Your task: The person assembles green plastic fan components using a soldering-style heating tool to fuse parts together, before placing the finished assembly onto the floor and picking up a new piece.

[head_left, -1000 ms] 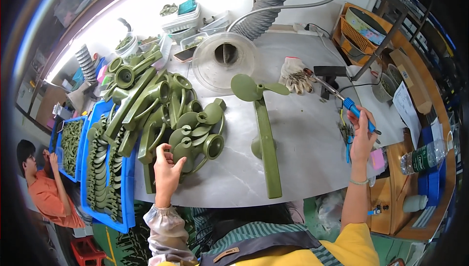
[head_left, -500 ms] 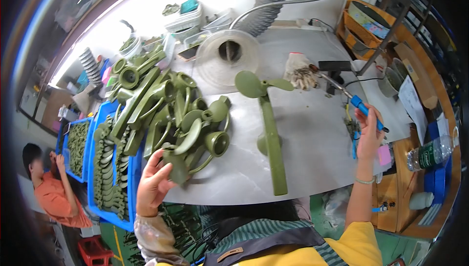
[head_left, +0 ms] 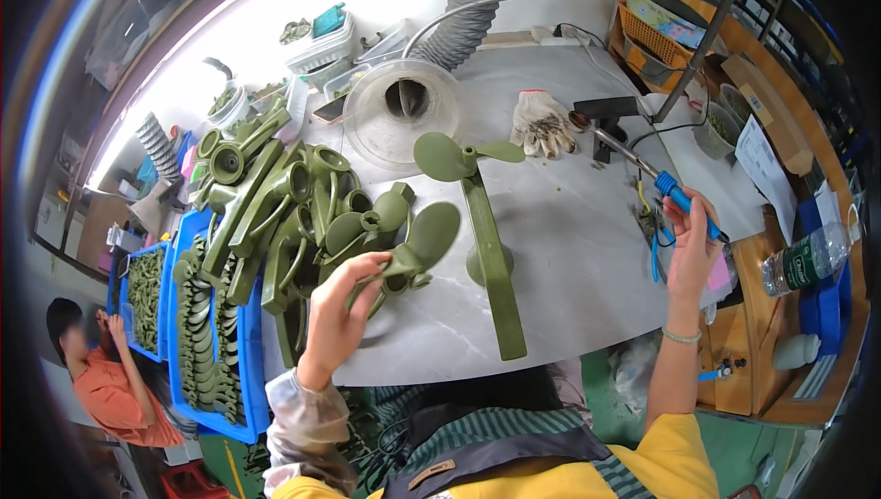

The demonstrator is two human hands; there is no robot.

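Over grey tabletop (head_left: 587, 251), oval-bladed green propeller (head_left: 434, 237) in left hand (head_left: 336, 320), ribbed blue handle (head_left: 675, 194) in right hand (head_left: 690, 259)

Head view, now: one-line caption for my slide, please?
Left hand holding a green bladed piece, right hand a blue-handled tool, at a grey worktable piled with green parts.

Head view, single: left fisheye of a head-worn pair; faces steeply down and forward across the desk (head_left: 587, 270) to the wall (head_left: 587, 4); left hand (head_left: 340, 320) and right hand (head_left: 690, 247) near.
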